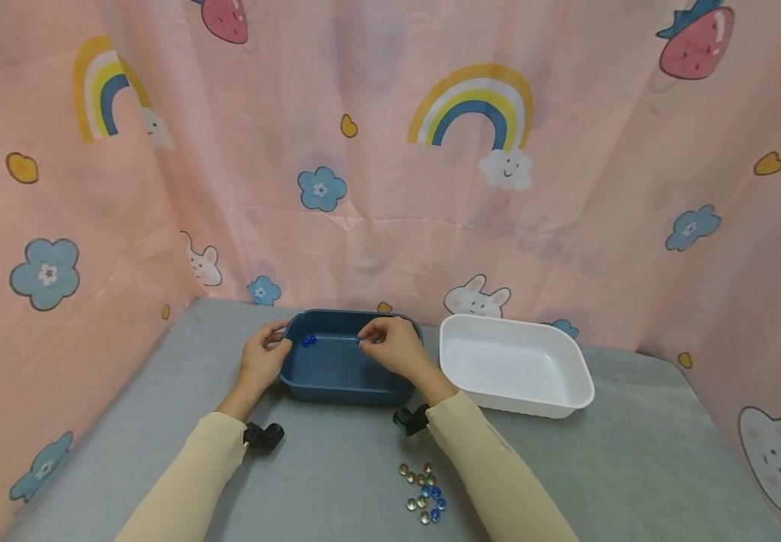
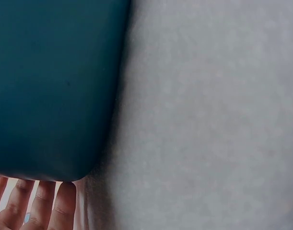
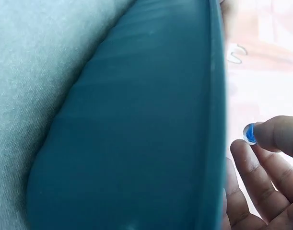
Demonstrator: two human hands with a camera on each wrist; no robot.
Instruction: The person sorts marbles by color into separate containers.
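A dark blue rectangular tub [image 1: 332,369] stands on the grey cloth, with two blue marbles [image 1: 309,341] inside near its left end. My left hand [image 1: 257,365] holds the tub's left end, thumb by the rim; in the left wrist view several fingers [image 2: 41,203] lie against the end wall. Over the tub's right half is my right hand [image 1: 398,348]. Its thumb and fingertips pinch a clear marble with a blue swirl [image 3: 250,134], held above the level of the rim in the right wrist view.
A white rectangular tub [image 1: 519,369] is just right of the blue one. Several glass marbles [image 1: 422,502], some blue and some amber or greenish, lie on the cloth [image 1: 336,482] close to my right sleeve. A pink patterned curtain [image 1: 390,248] hangs behind and along the sides.
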